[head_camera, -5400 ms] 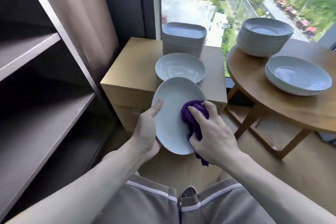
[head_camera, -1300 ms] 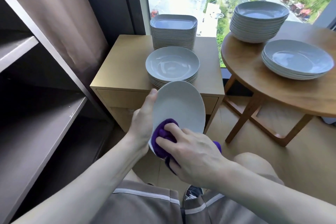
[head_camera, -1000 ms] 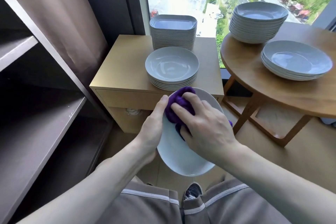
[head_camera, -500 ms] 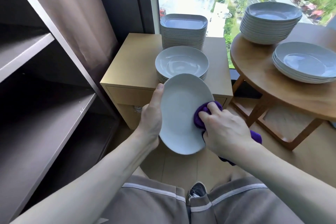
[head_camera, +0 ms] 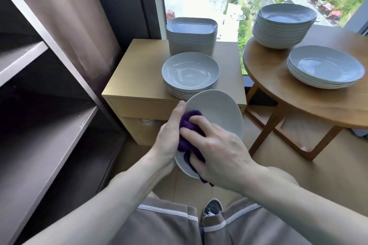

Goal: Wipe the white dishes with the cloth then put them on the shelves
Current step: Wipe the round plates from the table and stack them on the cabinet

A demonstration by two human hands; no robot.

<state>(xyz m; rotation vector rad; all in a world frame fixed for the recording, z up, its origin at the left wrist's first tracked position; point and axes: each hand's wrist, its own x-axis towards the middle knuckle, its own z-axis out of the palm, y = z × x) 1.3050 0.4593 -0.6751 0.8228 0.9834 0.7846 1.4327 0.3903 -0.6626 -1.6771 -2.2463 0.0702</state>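
Plate (head_camera: 221, 109) in left hand (head_camera: 169, 139), purple cloth (head_camera: 187, 125) in right hand (head_camera: 219, 149), before wooden cabinet (head_camera: 139, 73), shelves (head_camera: 49, 145)

I wear loose grey-brown shorts (head_camera: 165, 226), with one leg at 7 o'clock and the other at 5 o'clock. A white band (head_camera: 167, 212) crosses each leg near the hem. Between the legs, at 6 o'clock, is my dark shoe (head_camera: 212, 207), which has a little white on it. My left forearm (head_camera: 119, 191) and right forearm (head_camera: 288, 195) are bare, with no sleeve in view.
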